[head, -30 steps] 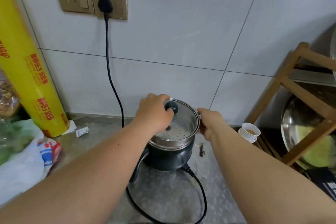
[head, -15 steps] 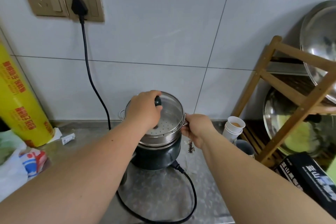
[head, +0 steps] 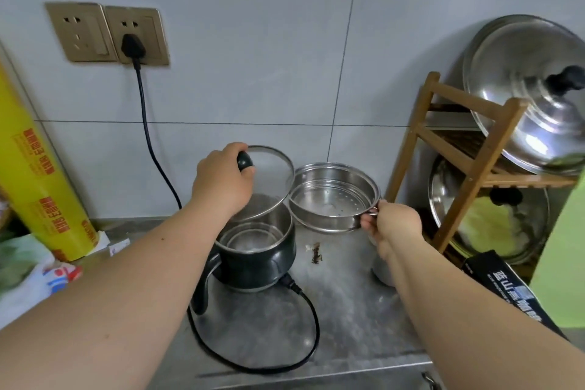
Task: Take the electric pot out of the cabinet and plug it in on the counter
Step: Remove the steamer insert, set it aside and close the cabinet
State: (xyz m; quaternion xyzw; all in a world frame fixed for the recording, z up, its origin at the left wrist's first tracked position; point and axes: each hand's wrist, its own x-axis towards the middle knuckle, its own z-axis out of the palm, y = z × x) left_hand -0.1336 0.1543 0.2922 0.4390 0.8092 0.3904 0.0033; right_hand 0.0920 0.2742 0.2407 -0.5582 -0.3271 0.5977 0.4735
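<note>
Dark green and steel-lined, the electric pot (head: pixel 256 250) stands uncovered on the grey metal counter (head: pixel 348 310), and every other place here is given from it. Just above its open mouth the left hand (head: pixel 221 182) is clamped around the black knob (head: pixel 244 161) of the glass lid (head: pixel 269 180), which hangs tilted in the air, its lower edge over the pot's rim. To the pot's right, and a little higher than its rim, the right hand (head: pixel 389 225) has its fingers closed on the small side handle of the perforated steel steamer basket (head: pixel 332 196), held off the counter; the basket's near edge sits just beside the lid's rim, though whether they touch cannot be told. The pot's long dark handle (head: pixel 205 282) points down to its front left. From the pot's front right side the black cord (head: pixel 310 336) loops forward across the counter; behind and to the left of the pot it climbs the tiled wall to the plug (head: pixel 133 46), seated in the right-hand one of two gold wall sockets (head: pixel 136 36). Far left of the pot leans a yellow roll of cling film (head: pixel 41 180). Beyond the basket, to the pot's right, stands a wooden rack (head: pixel 465 161) bearing large steel lids (head: pixel 531 95). Between the pot and the right forearm a small brown stain (head: pixel 316 253) marks the counter.
</note>
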